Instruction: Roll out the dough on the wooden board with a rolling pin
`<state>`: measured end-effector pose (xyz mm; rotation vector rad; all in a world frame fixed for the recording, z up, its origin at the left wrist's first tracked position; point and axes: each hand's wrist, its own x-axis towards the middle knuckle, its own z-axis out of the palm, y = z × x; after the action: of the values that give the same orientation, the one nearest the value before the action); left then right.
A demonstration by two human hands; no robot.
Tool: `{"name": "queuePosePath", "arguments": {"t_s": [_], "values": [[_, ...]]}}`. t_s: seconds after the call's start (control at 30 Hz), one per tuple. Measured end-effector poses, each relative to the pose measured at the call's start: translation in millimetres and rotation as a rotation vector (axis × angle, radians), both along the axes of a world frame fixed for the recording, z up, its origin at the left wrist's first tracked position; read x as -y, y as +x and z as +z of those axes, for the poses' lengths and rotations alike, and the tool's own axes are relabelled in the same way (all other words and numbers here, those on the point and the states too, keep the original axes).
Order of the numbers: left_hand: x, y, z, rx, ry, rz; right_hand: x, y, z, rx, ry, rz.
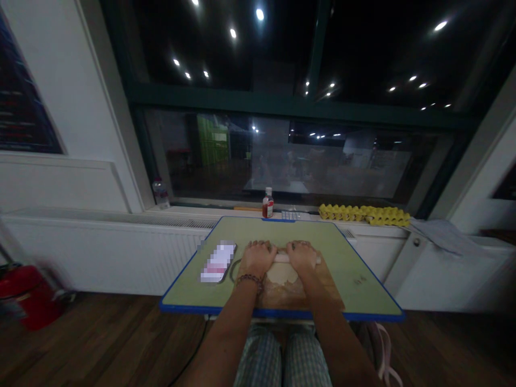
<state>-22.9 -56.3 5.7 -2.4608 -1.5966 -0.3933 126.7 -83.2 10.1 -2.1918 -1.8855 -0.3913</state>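
Note:
A pale rolling pin lies crosswise over a flat sheet of dough. My left hand is closed over the pin's left part, fingers curled over its far side. On the pin's right part, my right hand grips in the same way, and a short end of the pin sticks out beyond it. Beneath the dough is a wooden board, dusted with flour or scraps near its front. My hands and forearms hide parts of the pin and board.
A phone lies on the green table, left of the board. Behind the table, the sill holds a small bottle of red liquid, yellow egg cartons and a plastic bottle. A red bin-like object stands on the floor at left.

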Motion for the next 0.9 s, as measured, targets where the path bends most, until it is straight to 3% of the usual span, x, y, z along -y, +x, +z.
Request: {"name": "queuePosePath", "arguments": {"t_s": [0.13, 0.3, 0.6, 0.9], "values": [[-7, 1, 0.0, -0.024, 0.019, -0.013, -11, 1, -6.1, 0.001, -0.001, -0.032], [-15, 3, 0.1, -0.013, 0.007, -0.014, -20, 4, -9.6, 0.049, -0.015, 0.043], [-29, 10, 6.4, -0.046, -0.062, 0.034, -31, 3, 1.7, 0.019, -0.13, 0.063], [-40, 9, 13.6, -0.139, -0.104, -0.043, -54, 7, 13.4, -0.05, -0.333, 0.091]]}}
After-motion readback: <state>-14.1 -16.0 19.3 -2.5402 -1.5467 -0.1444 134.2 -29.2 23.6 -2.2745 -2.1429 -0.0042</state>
